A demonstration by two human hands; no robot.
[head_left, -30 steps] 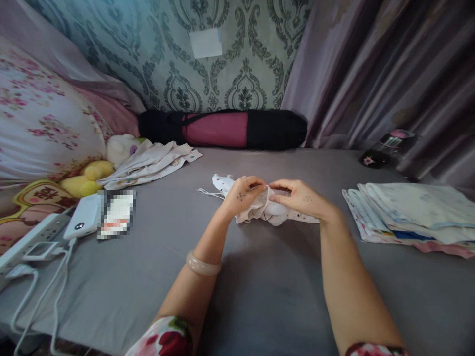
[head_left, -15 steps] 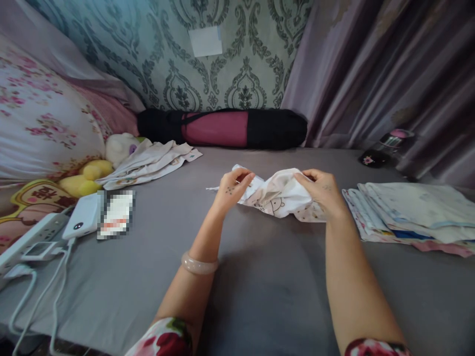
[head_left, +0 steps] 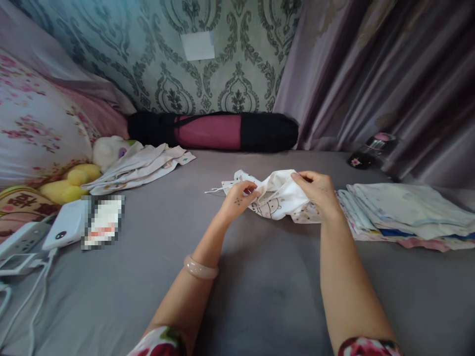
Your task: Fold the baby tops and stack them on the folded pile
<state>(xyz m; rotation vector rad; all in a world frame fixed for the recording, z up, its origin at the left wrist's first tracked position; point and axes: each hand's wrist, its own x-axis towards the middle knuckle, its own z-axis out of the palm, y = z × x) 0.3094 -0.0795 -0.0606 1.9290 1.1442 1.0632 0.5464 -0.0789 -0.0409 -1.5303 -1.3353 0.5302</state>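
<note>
Along the wall [head_left: 245,74], a carry bag [head_left: 208,132] lies across the bed [head_left: 274,287]. This side of it, the garment [head_left: 272,205] is between the power bank [head_left: 67,225], over left, and folded cloths [head_left: 408,210], over right, with a bottle [head_left: 365,155] behind those by the curtain [head_left: 334,74].

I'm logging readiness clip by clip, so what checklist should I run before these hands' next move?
1. Right hand grip: ok, pinching the printed cloth at its upper edge.
2. Left hand grip: cannot tell; fingertips meet the cloth, firmness unclear.
3. Cloth smooth: not ok, bunched and creased.
4. White strings tucked in: not ok, trailing out leftward.
5. Bottle clear of the cloth: ok, back beside the curtain.
</note>
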